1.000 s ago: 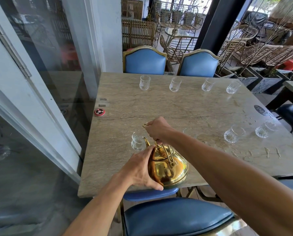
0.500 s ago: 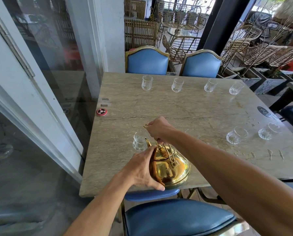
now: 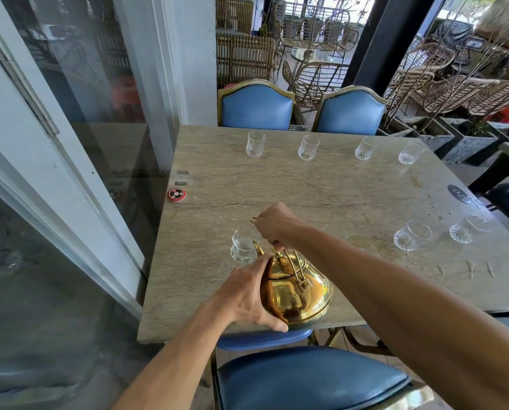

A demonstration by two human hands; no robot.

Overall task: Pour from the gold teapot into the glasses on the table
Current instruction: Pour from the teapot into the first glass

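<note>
Colours and patterns, head view.
Teapot [image 3: 297, 297]: polished gold, mirror-bright, brown-orange reflections on its side. Glasses [image 3: 255, 144]: clear, cut diamond pattern on the lower halves. Table [image 3: 321, 184]: grey-beige stone, brownish veining, one thin dark line across it. Chairs [image 3: 256, 106]: blue upholstery, gold trim. Round disc [image 3: 176, 194]: red, black, white.

The teapot [image 3: 300, 297] is polished gold metal, mirror-glossy. The glasses [image 3: 255, 144] are clear cut glass. The table [image 3: 321, 187] looks like matt, veined stone. The chairs [image 3: 257, 108] have smooth blue leather-like padding; the seats [image 3: 454, 93] beyond are woven wicker.
</note>
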